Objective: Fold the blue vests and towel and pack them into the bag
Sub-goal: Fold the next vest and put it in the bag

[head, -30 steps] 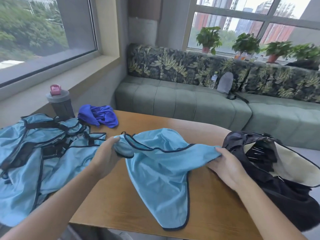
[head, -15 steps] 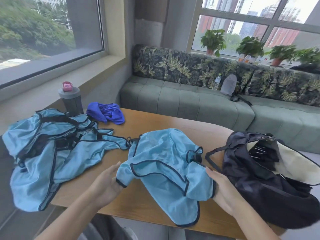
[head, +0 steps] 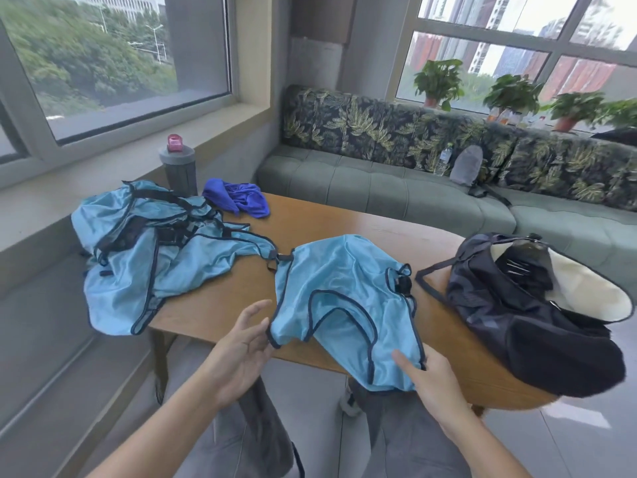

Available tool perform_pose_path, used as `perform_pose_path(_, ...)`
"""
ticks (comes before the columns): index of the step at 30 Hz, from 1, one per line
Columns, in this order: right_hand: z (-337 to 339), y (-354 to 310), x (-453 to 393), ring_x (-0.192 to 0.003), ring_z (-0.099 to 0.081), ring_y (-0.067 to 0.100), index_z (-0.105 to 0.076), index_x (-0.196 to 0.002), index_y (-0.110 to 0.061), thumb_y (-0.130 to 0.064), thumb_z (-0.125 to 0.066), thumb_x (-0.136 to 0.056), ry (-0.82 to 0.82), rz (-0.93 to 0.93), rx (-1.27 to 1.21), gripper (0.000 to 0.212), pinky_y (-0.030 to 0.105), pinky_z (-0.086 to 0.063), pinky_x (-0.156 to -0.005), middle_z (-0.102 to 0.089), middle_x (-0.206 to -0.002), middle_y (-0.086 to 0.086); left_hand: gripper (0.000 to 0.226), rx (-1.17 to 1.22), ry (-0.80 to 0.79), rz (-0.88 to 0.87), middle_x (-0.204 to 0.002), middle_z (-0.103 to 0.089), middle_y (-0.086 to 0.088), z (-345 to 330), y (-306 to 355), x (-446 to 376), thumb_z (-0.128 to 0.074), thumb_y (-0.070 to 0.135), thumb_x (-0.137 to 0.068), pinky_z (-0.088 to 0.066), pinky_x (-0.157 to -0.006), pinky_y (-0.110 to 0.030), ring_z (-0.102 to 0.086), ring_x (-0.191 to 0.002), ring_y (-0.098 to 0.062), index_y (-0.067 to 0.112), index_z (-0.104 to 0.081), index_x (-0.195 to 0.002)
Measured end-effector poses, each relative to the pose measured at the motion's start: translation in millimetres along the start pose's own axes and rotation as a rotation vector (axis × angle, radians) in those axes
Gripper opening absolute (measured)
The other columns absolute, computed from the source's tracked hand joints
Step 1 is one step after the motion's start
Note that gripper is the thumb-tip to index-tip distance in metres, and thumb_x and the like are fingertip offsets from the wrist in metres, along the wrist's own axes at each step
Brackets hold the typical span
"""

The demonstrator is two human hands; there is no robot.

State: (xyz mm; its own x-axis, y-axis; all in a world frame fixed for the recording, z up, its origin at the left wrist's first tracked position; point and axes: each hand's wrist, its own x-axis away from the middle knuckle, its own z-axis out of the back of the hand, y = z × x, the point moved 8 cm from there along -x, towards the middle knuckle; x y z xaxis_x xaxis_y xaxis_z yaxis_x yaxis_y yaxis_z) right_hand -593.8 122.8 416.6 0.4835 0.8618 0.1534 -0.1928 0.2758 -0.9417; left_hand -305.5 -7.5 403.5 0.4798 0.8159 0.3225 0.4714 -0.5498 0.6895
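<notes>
Both hands have let the vest (head: 348, 312) drop: half a second ago each pinched a side of it above the surface, and now the left hand (head: 241, 343) hangs spread, its grip wide, fingertips just beside the vest's left hem and holding nothing. The right hand (head: 431, 377) lies under the vest's near right corner, thumb on top of the cloth and fingers hidden beneath, so whether that grip is closed on the hem I cannot tell.

The vest now lies roughly doubled on the surface (head: 331, 219) near its front edge, with its lower part drooping past that edge. To my eye this is one fold laid, with smoothing or a second fold still needed before packing.

The cloth is thin, shiny, slippery-looking light blue, bound in dark piping that loops round the armholes; it creases softly and looks likely to slide.

Toward the left edge a pile (head: 151, 257) of similar vests lies crumpled and tangled in black straps, spilling over the side. At the far left corner sits the towel (head: 238, 200), deep blue, matte and bunched, beside a grey bottle (head: 179, 167) with a pink cap. At the right end the bag (head: 527, 305), dark and soft, gapes open, showing a pale lining.
</notes>
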Motion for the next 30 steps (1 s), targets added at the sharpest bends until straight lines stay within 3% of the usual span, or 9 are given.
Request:
perform_pose_path(4, 16, 11, 14, -0.095, -0.074, 0.02, -0.072, -0.106, -0.013, -0.026, -0.075, -0.091, 0.139, -0.006, -0.168, 0.02, 0.033, -0.056, -0.08, -0.078, -0.096, -0.002, 0.033, -0.13, -0.145, -0.076, -0.13, -0.065, -0.023, -19, 11, 27, -0.042, 0.009, -0.105, -0.048, -0.088, -0.037, -0.068, -0.1, -0.026, 0.006, -0.058, -0.133)
perform_pose_path(8, 32, 4, 21, -0.107, -0.07, 0.029, -0.057, -0.132, -0.003, -0.019, -0.071, -0.094, 0.179, -0.061, -0.452, 0.043, 0.049, -0.052, -0.1, -0.072, -0.117, 0.01, 0.028, -0.146, -0.163, -0.105, -0.114, -0.07, -0.015, -37, 26, 48, -0.045, 0.011, -0.102, -0.049, -0.079, -0.035, -0.068, -0.087, -0.024, 0.015, -0.063, -0.123)
perform_pose_path(10, 42, -23, 24, -0.111, -0.066, 0.029, -0.045, -0.143, -0.013, -0.015, -0.068, -0.096, 0.171, -0.016, -0.518, 0.053, 0.049, -0.051, -0.1, -0.066, -0.123, 0.01, 0.032, -0.274, -0.207, -0.081, -0.114, -0.066, -0.018, -51, 30, 58, -0.048, 0.003, -0.101, -0.054, -0.074, -0.033, -0.065, -0.086, -0.025, 0.012, -0.061, -0.129)
perform_pose_path(15, 77, -150, 42, -0.112, -0.065, 0.025, -0.057, -0.133, -0.01, -0.011, -0.062, -0.1, 0.102, 0.211, -0.403, 0.034, 0.042, -0.051, -0.101, -0.065, -0.124, 0.009, 0.036, -0.546, -0.307, -0.213, -0.096, -0.07, -0.012, -130, 88, 97, -0.043, -0.007, -0.102, -0.056, -0.071, -0.027, -0.064, -0.078, -0.02, 0.007, -0.064, -0.128)
perform_pose_path(18, 96, -232, 60, -0.116, -0.065, 0.028, -0.064, -0.128, -0.012, -0.018, -0.059, -0.102, 0.012, 0.316, -0.363, 0.027, 0.047, -0.048, -0.107, -0.068, -0.124, 0.013, 0.038, -0.504, -0.326, -0.427, -0.106, -0.068, -0.013, -185, 170, 121, -0.037, -0.002, -0.105, -0.054, -0.073, -0.029, -0.062, -0.085, -0.021, 0.011, -0.064, -0.129)
perform_pose_path(22, 135, -320, 94, -0.099, -0.069, 0.024, -0.063, -0.13, -0.004, -0.026, -0.063, -0.098, -0.034, 0.515, -0.348, 0.039, 0.039, -0.052, -0.09, -0.072, -0.11, 0.012, 0.032, -0.346, -0.347, -0.623, -0.091, -0.067, -0.008, -228, 248, 148, -0.04, 0.001, -0.104, -0.05, -0.067, -0.026, -0.062, -0.07, -0.014, 0.013, -0.065, -0.119)
perform_pose_path(25, 158, -337, 104, -0.112, -0.066, 0.031, -0.065, -0.13, -0.003, -0.027, -0.072, -0.089, -0.042, 0.539, -0.292, 0.048, 0.042, -0.051, -0.097, -0.068, -0.124, 0.018, 0.022, -0.511, -0.441, -0.573, -0.083, -0.071, -0.006, -246, 232, 159, -0.046, 0.0, -0.103, -0.057, -0.061, -0.023, -0.069, -0.065, -0.012, 0.008, -0.067, -0.105)
perform_pose_path(27, 167, -336, 107, -0.113, -0.067, 0.031, -0.067, -0.127, -0.004, -0.02, -0.076, -0.082, -0.046, 0.515, -0.266, 0.048, 0.043, -0.051, -0.1, -0.068, -0.126, 0.019, 0.022, -0.605, -0.431, -0.541, -0.095, -0.073, -0.009, -246, 223, 157, -0.052, -0.003, -0.1, -0.059, -0.064, -0.021, -0.072, -0.073, -0.012, 0.007, -0.067, -0.112)
perform_pose_path(30, 186, -338, 117, -0.101, -0.071, 0.027, -0.068, -0.123, 0.0, -0.016, -0.079, -0.076, -0.022, 0.527, -0.238, 0.051, 0.035, -0.06, -0.087, -0.071, -0.12, 0.021, 0.028, -0.641, -0.458, -0.538, -0.099, -0.074, -0.009, -251, 236, 162, -0.05, -0.004, -0.099, -0.059, -0.071, -0.021, -0.073, -0.078, -0.013, 0.005, -0.075, -0.107)
